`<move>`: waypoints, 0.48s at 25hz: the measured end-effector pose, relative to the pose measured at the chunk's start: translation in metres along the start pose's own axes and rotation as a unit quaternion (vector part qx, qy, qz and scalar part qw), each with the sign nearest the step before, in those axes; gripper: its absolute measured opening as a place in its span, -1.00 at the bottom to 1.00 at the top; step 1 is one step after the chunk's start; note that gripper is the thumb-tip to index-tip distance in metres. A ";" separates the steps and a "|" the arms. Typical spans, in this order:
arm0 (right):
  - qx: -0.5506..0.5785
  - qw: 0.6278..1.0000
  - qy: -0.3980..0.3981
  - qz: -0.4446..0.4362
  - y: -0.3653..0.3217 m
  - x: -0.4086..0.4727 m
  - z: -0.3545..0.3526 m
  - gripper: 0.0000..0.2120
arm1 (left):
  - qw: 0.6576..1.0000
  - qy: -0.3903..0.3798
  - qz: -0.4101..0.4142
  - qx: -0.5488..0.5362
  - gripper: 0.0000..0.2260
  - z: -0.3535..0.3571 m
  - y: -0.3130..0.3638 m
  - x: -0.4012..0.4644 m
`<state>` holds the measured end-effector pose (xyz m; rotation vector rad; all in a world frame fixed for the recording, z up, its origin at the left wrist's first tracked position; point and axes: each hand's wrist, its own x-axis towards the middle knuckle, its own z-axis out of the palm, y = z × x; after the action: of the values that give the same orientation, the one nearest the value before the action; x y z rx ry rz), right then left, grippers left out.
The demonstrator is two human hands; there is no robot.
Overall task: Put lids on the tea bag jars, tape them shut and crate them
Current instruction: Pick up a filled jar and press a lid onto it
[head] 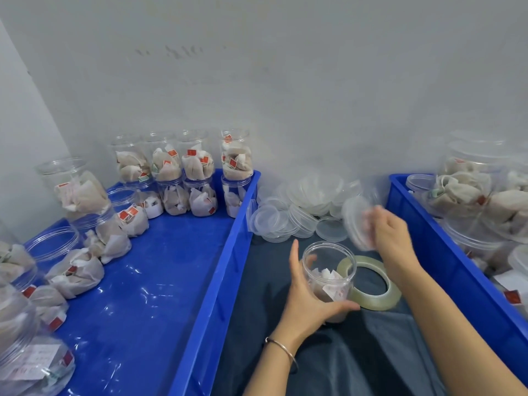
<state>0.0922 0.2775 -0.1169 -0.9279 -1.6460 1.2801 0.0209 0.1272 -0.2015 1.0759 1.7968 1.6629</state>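
On a dark grey-blue cloth [357, 352] between two crates, the left hand [307, 298] grips a clear, round, open-topped plastic jar [328, 277] holding white tea bags, with the thumb curled round the near side low down and the fingers wrapped behind the wall. The jar stands upright on the cloth and has no lid on it. The right hand [393, 232] is raised above and to the right of the jar and pinches a clear, round plastic lid [355, 222], held tilted on edge and blurred by motion; the lid is apart from the jar's mouth. Just right of the jar, touching or nearly touching its wall, a roll of clear, yellowish tape [371, 282] lies flat on the cloth. Beyond the jar, against the pale wall, sits a loose heap of clear plastic lids [300, 207], some stacked, some leaning. A thin metal bangle [281, 350] circles the left wrist. The big blue plastic crate on the left [217, 281] holds lidded jars of tea bags, stacked two high along its far and left sides. The blue plastic crate on the right [457, 264] holds more jars of tea bags, crowded together, and whether all of these have lids cannot be told.
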 end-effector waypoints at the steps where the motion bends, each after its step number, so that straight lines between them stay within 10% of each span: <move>1: -0.072 0.996 -0.045 -0.016 -0.001 -0.002 0.002 -0.68 | 1.000 0.012 0.001 -0.007 0.08 0.004 -0.001 0.002; 7: -0.300 0.917 -0.214 -0.150 -0.019 -0.025 0.016 -0.78 | 0.999 0.042 0.016 -0.008 -0.28 0.007 -0.005 0.006; 12: -0.536 0.778 -0.204 -0.255 -0.003 -0.066 0.034 -0.33 | 0.997 0.030 0.019 0.072 -0.19 0.007 -0.011 0.012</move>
<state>0.0859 0.2047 -0.1291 -0.6985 -2.8109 0.0418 0.0170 0.1417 -0.2112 1.1382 1.9715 1.6259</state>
